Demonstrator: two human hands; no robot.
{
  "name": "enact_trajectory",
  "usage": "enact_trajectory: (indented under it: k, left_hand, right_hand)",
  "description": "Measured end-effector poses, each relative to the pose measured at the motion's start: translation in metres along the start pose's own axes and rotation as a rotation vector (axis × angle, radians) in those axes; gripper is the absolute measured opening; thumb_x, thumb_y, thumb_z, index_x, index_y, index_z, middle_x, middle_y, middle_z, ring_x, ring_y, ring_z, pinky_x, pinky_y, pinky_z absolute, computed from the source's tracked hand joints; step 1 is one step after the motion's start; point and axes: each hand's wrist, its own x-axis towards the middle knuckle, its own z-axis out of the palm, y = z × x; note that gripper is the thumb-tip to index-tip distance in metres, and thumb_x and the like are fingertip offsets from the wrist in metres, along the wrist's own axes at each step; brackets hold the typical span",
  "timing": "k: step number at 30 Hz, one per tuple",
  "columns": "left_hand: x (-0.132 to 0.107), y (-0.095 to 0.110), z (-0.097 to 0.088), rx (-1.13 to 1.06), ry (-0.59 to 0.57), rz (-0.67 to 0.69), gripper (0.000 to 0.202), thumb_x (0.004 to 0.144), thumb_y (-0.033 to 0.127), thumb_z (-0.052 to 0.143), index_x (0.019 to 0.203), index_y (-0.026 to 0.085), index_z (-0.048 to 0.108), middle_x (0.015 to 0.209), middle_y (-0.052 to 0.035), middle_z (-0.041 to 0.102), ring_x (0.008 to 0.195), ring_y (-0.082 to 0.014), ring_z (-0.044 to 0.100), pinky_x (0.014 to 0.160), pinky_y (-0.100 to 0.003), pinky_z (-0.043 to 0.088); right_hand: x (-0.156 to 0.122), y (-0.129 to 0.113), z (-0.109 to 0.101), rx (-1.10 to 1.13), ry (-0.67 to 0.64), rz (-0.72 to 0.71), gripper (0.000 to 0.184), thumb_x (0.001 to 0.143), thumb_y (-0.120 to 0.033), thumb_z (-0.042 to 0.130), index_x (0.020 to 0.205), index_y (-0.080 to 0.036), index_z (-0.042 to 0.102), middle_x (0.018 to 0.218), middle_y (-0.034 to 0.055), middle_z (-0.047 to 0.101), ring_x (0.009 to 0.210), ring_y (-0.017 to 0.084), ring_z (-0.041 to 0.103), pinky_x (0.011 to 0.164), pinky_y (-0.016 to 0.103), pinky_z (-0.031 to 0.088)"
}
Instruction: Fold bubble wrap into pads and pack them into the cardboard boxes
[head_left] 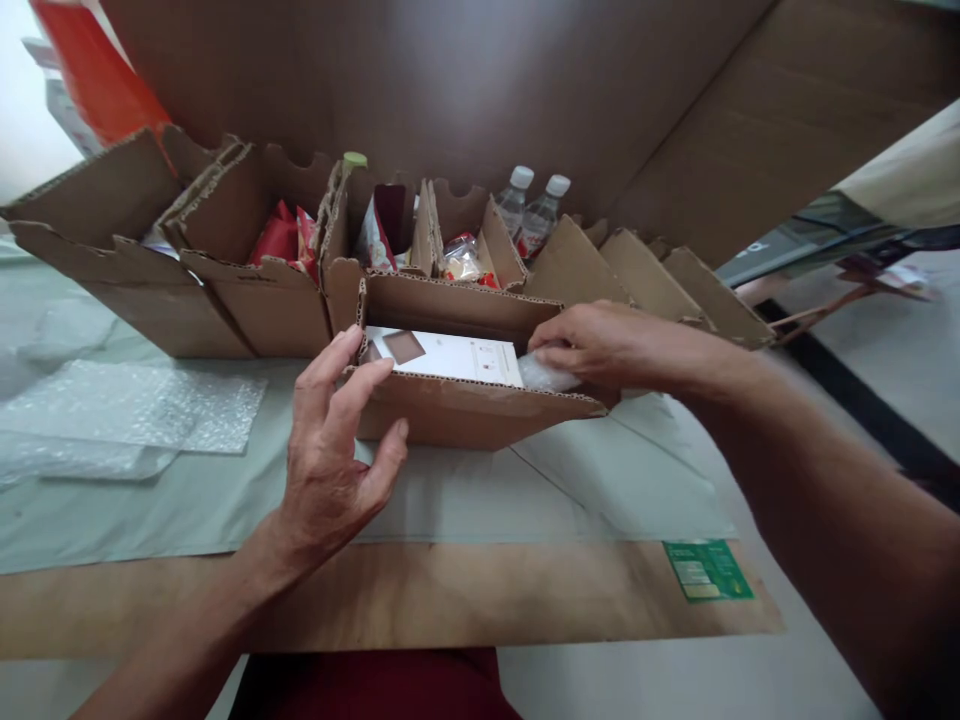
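Observation:
An open cardboard box [480, 415] stands in front of me on the cloth, with a white printed carton [450, 355] lying inside it. At the box's left end, my left hand [337, 430] has its fingers spread, fingertips resting at the rim. My right hand [581, 345] reaches into the right end. Its fingers are closed on a piece of bubble wrap [547, 374] beside the carton's right edge. Part of the wrap is hidden under the fingers.
Behind stands a row of cardboard bins [262, 300] holding red packets [277, 235] and other packages. Two plastic bottles [536, 220] rise at the back. Sheets of bubble wrap [150, 405] lie on the left. A green label [707, 570] is on the table's wooden front edge [450, 595].

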Motion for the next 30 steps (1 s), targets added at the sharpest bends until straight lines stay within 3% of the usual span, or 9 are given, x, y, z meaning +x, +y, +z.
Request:
enact_trajectory:
  k: [9,11,14,16,18,20,24,27,30]
  left_hand:
    - [-0.002,0.002,0.002,-0.024,0.012,0.016,0.068,0.086,0.010,0.070,0.148,0.026,0.048,0.155,-0.0134,0.050,0.146,-0.0321,0.048,0.121,-0.053,0.040]
    - [-0.004,0.002,0.001,-0.035,0.003,0.016,0.071,0.087,0.011,0.070,0.152,0.028,0.046,0.158,-0.0121,0.047,0.148,-0.0319,0.045,0.123,-0.053,0.037]
    - [-0.013,-0.004,-0.002,-0.103,0.045,-0.053,0.085,0.087,0.017,0.073,0.160,0.036,0.034,0.166,-0.0088,0.037,0.152,-0.0336,0.040,0.124,-0.055,0.036]
    - [-0.023,-0.013,-0.005,-0.175,0.069,-0.163,0.091,0.087,0.023,0.076,0.162,0.040,0.028,0.168,-0.0067,0.034,0.151,-0.0343,0.041,0.121,-0.056,0.040]
    - [-0.032,-0.021,-0.006,-0.254,0.045,-0.312,0.089,0.087,0.028,0.077,0.161,0.042,0.029,0.169,-0.0052,0.034,0.149,-0.0334,0.043,0.120,-0.057,0.042]
    - [-0.039,-0.027,-0.005,-0.340,-0.014,-0.456,0.086,0.089,0.032,0.075,0.161,0.042,0.030,0.169,-0.0055,0.033,0.151,-0.0330,0.041,0.120,-0.058,0.040]
    - [-0.040,-0.028,0.012,-0.492,-0.105,-0.590,0.089,0.086,0.037,0.075,0.162,0.036,0.028,0.167,-0.0109,0.036,0.152,-0.0345,0.038,0.121,-0.059,0.038]
    - [-0.038,-0.023,0.027,-0.562,-0.151,-0.614,0.087,0.086,0.040,0.073,0.161,0.033,0.028,0.162,-0.0120,0.042,0.147,-0.0322,0.044,0.122,-0.057,0.037]
    - [-0.040,-0.015,0.031,-0.586,-0.142,-0.589,0.086,0.086,0.042,0.072,0.160,0.031,0.028,0.160,-0.0133,0.044,0.146,-0.0319,0.046,0.123,-0.055,0.036]
  right_hand:
    - [0.008,-0.010,0.015,-0.124,0.032,-0.068,0.020,0.088,-0.022,0.058,0.098,-0.019,0.075,0.092,0.0085,0.077,0.076,0.023,0.067,0.061,0.030,0.037]
    - [-0.009,-0.006,0.015,-0.051,0.189,-0.016,0.022,0.089,-0.027,0.061,0.106,-0.022,0.074,0.096,0.0067,0.078,0.081,0.024,0.069,0.063,0.030,0.040]
    - [-0.054,0.003,0.026,0.148,0.612,0.088,0.023,0.093,-0.032,0.061,0.111,-0.024,0.074,0.096,0.0045,0.079,0.080,0.024,0.069,0.068,0.033,0.047]
    - [-0.084,0.008,0.046,0.308,0.911,0.156,0.020,0.095,-0.036,0.062,0.106,-0.026,0.075,0.092,0.0038,0.078,0.075,0.022,0.068,0.069,0.034,0.050]
    - [-0.101,0.011,0.077,0.490,1.075,0.224,0.017,0.094,-0.038,0.065,0.101,-0.027,0.075,0.089,0.0033,0.077,0.073,0.021,0.068,0.069,0.034,0.053]
    - [-0.098,0.009,0.112,0.706,1.030,0.212,0.023,0.091,-0.040,0.067,0.108,-0.026,0.073,0.096,0.0047,0.078,0.078,0.021,0.069,0.069,0.035,0.055]
    - [-0.052,-0.015,0.164,0.989,0.768,0.052,0.049,0.086,-0.051,0.068,0.125,-0.021,0.063,0.118,0.0117,0.074,0.097,0.026,0.070,0.074,0.039,0.058]
    - [-0.029,-0.033,0.176,1.084,0.739,0.041,0.045,0.089,-0.056,0.062,0.118,-0.022,0.063,0.115,0.0127,0.073,0.096,0.027,0.068,0.079,0.041,0.057]
    - [-0.034,-0.038,0.178,1.102,0.785,0.078,0.044,0.090,-0.056,0.061,0.115,-0.021,0.064,0.110,0.0128,0.073,0.095,0.029,0.068,0.084,0.045,0.056]
